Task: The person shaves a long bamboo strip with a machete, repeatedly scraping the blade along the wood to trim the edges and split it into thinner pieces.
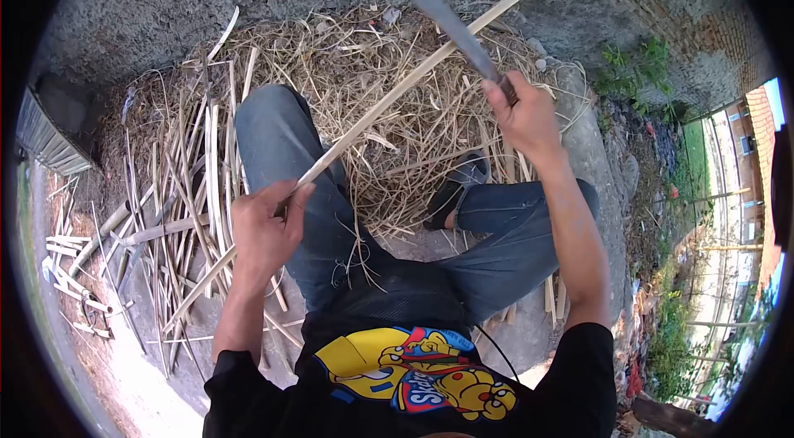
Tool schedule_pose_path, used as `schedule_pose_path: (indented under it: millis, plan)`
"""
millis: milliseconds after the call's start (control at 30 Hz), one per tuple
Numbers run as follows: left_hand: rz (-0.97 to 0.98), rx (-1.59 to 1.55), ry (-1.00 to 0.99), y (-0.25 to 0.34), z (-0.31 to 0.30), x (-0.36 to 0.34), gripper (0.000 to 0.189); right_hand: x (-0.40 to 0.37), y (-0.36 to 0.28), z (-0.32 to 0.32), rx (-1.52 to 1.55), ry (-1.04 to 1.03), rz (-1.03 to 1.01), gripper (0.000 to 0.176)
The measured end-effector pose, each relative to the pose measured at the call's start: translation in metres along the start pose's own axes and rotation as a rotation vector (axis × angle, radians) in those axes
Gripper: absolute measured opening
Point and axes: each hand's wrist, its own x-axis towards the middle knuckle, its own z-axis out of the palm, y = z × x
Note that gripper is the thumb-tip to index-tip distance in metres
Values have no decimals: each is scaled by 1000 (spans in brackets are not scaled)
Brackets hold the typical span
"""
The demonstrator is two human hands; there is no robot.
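At left, the loose strips [212, 165] lie heaped beside the left leg [277, 136]. The left hand [269, 223] is closed, thumb and forefinger pinching the strip [397, 94]. The strip's long axis runs diagonally from this hand, away from the body and to the right, above the shavings [376, 177], to a free end at the upper right. The knife [442, 14] crosses the strip near that end, roughly square to it; whether the two touch cannot be determined. The right hand [525, 117] is closed around the knife's handle, just right of the strip and apart from it. The left hand is nearer the strip, being in contact; the right hand is nearer the free end.
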Motion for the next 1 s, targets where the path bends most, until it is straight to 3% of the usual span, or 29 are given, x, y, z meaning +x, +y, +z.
schedule_pose_path:
  millis: [67,133,267,400,533,700,800,933,1000]
  plan:
    - [-35,53,34,-31,-22,-31,12,36,85,-16,12,235,196,58]
    - [-102,45,5,-42,-41,-51,11,41,123,-31,468,328,536,56]
    - [-142,112,51,-37,-36,-48,11,24,95,-40,657,388,571,52]
    - [-120,59,37,-32,-21,-33,12,10,53,-25,780,335,369,53]
    - [17,59,104,-25,-12,-26,12,-1,9,-10,379,69,168,58]
    - [95,169,91,-5,-1,-17,12,-38,-53,7,265,-208,-130,49]
    - [129,132,95,-10,2,-19,13,-50,-62,11,57,-169,-300,51]
    - [178,109,60,-2,-1,-14,12,-33,-36,4,59,-130,-355,53]
    - [230,142,87,-10,-8,-8,10,-23,-18,-1,-81,21,-379,51]
